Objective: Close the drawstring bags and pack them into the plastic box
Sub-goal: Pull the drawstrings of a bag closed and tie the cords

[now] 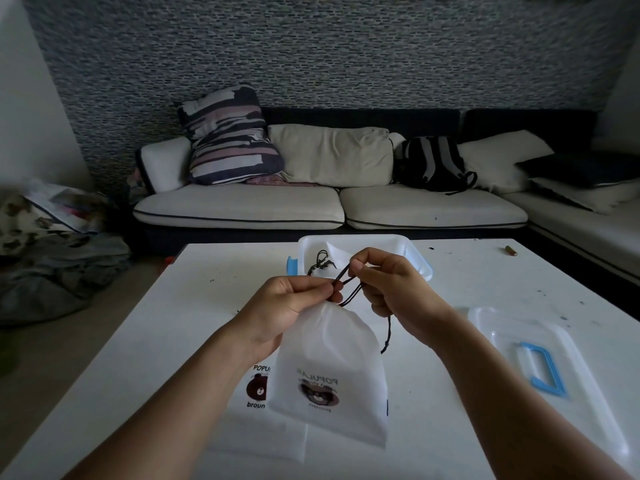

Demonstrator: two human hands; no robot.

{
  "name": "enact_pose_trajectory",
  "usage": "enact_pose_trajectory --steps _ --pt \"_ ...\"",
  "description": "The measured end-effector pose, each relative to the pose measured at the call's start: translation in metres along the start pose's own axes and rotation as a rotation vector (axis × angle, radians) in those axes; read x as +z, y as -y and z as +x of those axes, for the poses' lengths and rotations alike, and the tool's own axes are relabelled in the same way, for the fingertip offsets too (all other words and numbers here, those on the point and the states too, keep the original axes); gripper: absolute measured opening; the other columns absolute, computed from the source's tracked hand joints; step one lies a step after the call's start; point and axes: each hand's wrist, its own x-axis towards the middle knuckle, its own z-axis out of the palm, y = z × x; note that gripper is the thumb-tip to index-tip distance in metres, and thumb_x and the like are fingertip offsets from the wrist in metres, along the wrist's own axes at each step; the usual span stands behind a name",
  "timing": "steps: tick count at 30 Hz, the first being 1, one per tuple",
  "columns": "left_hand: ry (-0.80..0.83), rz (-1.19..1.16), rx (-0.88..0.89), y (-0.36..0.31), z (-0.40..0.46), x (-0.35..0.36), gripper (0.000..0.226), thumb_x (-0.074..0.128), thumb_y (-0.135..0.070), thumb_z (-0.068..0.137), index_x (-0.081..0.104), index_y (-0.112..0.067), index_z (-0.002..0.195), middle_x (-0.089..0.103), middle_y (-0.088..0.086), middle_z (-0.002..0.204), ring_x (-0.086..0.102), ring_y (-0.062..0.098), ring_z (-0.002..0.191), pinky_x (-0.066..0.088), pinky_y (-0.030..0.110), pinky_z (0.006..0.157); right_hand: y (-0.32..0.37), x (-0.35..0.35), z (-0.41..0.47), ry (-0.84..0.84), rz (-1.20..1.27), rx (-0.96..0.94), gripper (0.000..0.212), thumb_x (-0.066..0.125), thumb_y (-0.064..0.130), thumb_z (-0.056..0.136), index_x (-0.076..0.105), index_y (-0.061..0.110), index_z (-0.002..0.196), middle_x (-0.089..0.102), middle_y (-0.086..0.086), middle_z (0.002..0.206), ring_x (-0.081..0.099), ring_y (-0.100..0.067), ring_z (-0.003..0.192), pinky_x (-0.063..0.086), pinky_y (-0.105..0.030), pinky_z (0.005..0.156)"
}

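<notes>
- Head view: a white drawstring bag (pixel 329 368) hangs in the air just under the fingers of both hands, above the white table (pixel 450 292). It has a bear picture near its bottom.
- The top of the bag is bunched up right at the fingertips, so its mouth looks nearly shut.
- The left hand (pixel 287 306) has its fingers curled in, and they pinch the bag's neck and the black cord (pixel 349 285) where it comes out.
- The right hand (pixel 388 285) pinches a loop of the same cord between thumb and first finger, a little above and beside the left fingertips. Its other fingers are curled.
- A loose end of the cord hangs down below the right fingers, next to the bag.
- My guess at the step: closing this bag, by pulling the cord tight or tying it.
- Next, I think the two hands need to pull apart until the neck is snug. Then the bag must go forward into the plastic box (pixel 420 268).
- The box sits just past the fingers. Another white bag with black cords already lies in it.
- A second bear bag (pixel 258 389) lies flat on the table under the held one. I cannot tell if it is closed.
- The box lid (pixel 540 368), with a blue handle, lies off to the right of the right hand.
</notes>
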Motion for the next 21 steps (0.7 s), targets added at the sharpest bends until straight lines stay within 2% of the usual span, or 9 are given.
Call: enact_pose_trajectory --steps 4,7,9,10,12,14,16,18,21 --pt "-0.071 -0.049 -0.028 0.001 0.001 0.002 0.01 0.073 -0.005 0.082 0.079 -0.007 0.09 0.076 0.012 0.088 0.073 0.019 0.075 0.059 0.027 0.071 -0.003 0.008 0.002 -0.006 0.081 0.032 0.027 0.046 0.019 0.106 0.053 0.012 0.081 0.022 0.007 0.053 0.015 -0.009 0.046 0.013 -0.022 0.045" --pt "-0.085 -0.035 -0.004 0.003 0.002 0.002 0.015 0.072 -0.006 0.084 0.077 -0.01 0.098 0.076 0.013 0.09 0.073 0.019 0.077 0.058 0.029 0.076 -0.005 0.01 0.004 -0.043 0.06 0.037 0.026 0.048 0.022 0.105 0.059 0.011 0.085 0.028 0.009 0.05 0.02 -0.009 0.045 0.017 -0.022 0.044" --pt "-0.095 0.004 0.021 0.004 0.003 0.002 0.022 0.071 -0.008 0.087 0.074 -0.014 0.107 0.077 0.013 0.092 0.073 0.02 0.08 0.057 0.032 0.083 -0.003 0.004 0.003 -0.082 -0.124 0.022 0.02 0.056 0.028 0.102 0.066 0.012 0.094 0.039 0.009 0.051 0.028 -0.01 0.044 0.025 -0.022 0.043" --pt "-0.114 0.014 0.035 0.004 0.004 0.001 0.022 0.071 -0.008 0.087 0.073 -0.013 0.109 0.077 0.012 0.092 0.073 0.019 0.081 0.057 0.031 0.084 0.0 0.0 0.002 -0.093 -0.297 0.012 0.019 0.061 0.031 0.098 0.068 0.014 0.096 0.045 0.008 0.053 0.033 -0.009 0.044 0.028 -0.021 0.043" --pt "-0.174 0.021 0.063 0.006 0.005 -0.001 0.018 0.072 -0.008 0.087 0.073 -0.007 0.106 0.078 0.011 0.092 0.073 0.016 0.081 0.057 0.026 0.082 0.006 -0.01 -0.003 -0.07 -0.703 -0.012 0.019 0.069 0.031 0.092 0.07 0.013 0.089 0.049 0.008 0.053 0.04 -0.005 0.04 0.031 -0.013 0.041" --pt "-0.23 0.061 0.098 0.008 0.006 -0.003 0.013 0.073 -0.008 0.087 0.075 -0.005 0.099 0.078 0.009 0.09 0.073 0.013 0.081 0.056 0.024 0.081 0.013 -0.019 -0.008 -0.015 -0.912 -0.017 0.022 0.069 0.027 0.091 0.071 0.009 0.08 0.048 0.01 0.05 0.044 -0.001 0.04 0.033 -0.011 0.042" --pt "-0.272 0.154 0.152 0.01 0.007 -0.003 0.007 0.074 -0.008 0.086 0.077 -0.008 0.092 0.078 0.006 0.086 0.072 0.01 0.079 0.056 0.021 0.08 0.022 -0.02 -0.015 0.014 -0.929 -0.036 0.021 0.068 0.025 0.092 0.071 0.011 0.077 0.047 0.01 0.048 0.043 -0.002 0.041 0.035 -0.012 0.044" --pt "-0.285 0.288 0.217 0.011 0.007 0.001 0.007 0.074 -0.01 0.086 0.079 -0.014 0.085 0.078 0.001 0.08 0.069 0.004 0.075 0.053 0.014 0.073 0.03 -0.011 -0.018 0.019 -0.901 -0.15 0.017 0.067 0.022 0.093 0.073 0.014 0.079 0.052 0.012 0.05 0.047 -0.005 0.048 0.037 -0.015 0.049" --pt "-0.239 0.442 0.253 0.013 0.005 0.011 0.011 0.074 -0.012 0.085 0.08 -0.018 0.078 0.075 -0.006 0.072 0.062 -0.005 0.065 0.045 0.006 0.062 0.03 0.006 -0.018 -0.027 -0.907 -0.405 0.016 0.064 0.016 0.093 0.075 0.015 0.081 0.065 0.005 0.072 0.056 -0.011 0.069 0.042 -0.021 0.063"
